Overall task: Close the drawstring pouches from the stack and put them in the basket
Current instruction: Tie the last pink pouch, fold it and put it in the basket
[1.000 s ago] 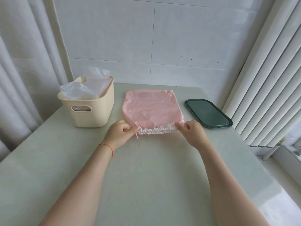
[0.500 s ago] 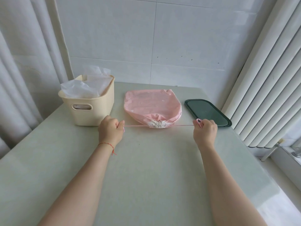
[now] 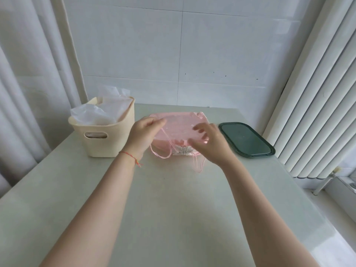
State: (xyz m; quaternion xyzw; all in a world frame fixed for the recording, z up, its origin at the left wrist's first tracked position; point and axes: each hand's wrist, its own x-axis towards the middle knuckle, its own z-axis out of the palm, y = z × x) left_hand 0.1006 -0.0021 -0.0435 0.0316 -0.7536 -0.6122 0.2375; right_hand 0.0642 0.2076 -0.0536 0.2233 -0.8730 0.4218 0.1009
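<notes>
Head view: a pale grey-green table (image 3: 173, 218) fills the lower frame. Left of centre stands a cream plastic basket (image 3: 107, 140) holding white pouches (image 3: 100, 114). At centre lies the pink drawstring pouch (image 3: 179, 125), its mouth cinched and cords loose. The left hand (image 3: 143, 134) and right hand (image 3: 209, 143) hover over it, fingers relaxed, grasping nothing. A dark green oval tray (image 3: 245, 139) sits right of centre.

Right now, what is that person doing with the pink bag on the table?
A person is packing up a thin pink drawstring pouch. Its mouth is already gathered shut, and the loose pink cords lie on the pale green table. The left hand and right hand are both over the pouch with fingers relaxed, apparently about to lift it. A cream plastic basket beside it already holds white pouches. A dark green tray sits opposite.
</notes>
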